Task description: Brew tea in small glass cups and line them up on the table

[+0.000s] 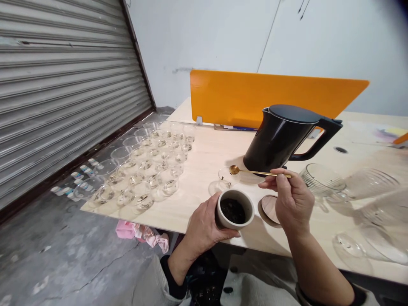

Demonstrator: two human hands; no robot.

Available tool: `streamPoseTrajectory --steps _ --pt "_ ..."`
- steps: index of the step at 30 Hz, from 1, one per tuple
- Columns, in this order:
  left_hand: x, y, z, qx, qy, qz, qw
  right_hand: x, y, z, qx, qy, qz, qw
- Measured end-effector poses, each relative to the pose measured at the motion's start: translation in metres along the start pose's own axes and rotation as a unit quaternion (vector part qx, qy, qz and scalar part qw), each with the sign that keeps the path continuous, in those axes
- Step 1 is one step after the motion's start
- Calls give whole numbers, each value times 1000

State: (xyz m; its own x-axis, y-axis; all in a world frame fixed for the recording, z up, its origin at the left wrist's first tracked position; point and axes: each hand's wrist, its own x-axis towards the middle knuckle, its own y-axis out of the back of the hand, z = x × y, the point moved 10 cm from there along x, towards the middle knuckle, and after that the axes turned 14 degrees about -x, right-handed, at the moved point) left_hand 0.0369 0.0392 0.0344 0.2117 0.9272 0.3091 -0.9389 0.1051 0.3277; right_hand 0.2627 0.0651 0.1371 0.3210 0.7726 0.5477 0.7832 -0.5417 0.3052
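Note:
My left hand (204,223) is wrapped round a pale ceramic jar (251,211), held tilted a little towards me near the table's front edge. Dark loose tea leaves (233,211) lie inside it. Between thumb and fingers, my right hand (291,199) pinches the handle of a long gold spoon (251,171). The spoon's bowl, pointing left, is over a small clear glass (219,187) behind the jar; a few dark bits show at the glass. A round wooden lid (269,208) lies on the table, partly hidden by my right hand.
Several clear glasses (145,165) with dark bits inside stand in rows on the table's left. A black kettle (280,136) stands behind my right hand. Glass pitchers (321,180) and other glassware crowd the right. An orange divider (255,100) crosses the back.

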Motion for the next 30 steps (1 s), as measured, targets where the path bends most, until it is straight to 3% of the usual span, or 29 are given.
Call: streamPoseTrajectory --steps 2,4,7,9,15,20,25,30 --pt "0 0 -1 1 4 -2 1000 -1 5 3 33 -6 23 999" --pt "0 -1 -1 -1 6 -5 1000 -3 3 -2 10 36 19 999" --pt "0 1 0 -1 4 -1 1000 -10 -20 -17 -90 135 -56 985" --pt "0 1 0 1 9 0 1000 -12 -27 -18 -113 146 -77 980" --pt "0 0 -2 0 8 3 1000 -1 -10 12 34 -18 -23 999" --pt "-1 -2 -3 -4 2 -2 1000 9 8 44 192 -132 24 972" --pt "-2 -2 -8 5 3 4 1000 19 43 64 273 -169 67 945" --pt "-3 -3 -9 10 -10 6 1000 22 122 66 221 -107 152 957"
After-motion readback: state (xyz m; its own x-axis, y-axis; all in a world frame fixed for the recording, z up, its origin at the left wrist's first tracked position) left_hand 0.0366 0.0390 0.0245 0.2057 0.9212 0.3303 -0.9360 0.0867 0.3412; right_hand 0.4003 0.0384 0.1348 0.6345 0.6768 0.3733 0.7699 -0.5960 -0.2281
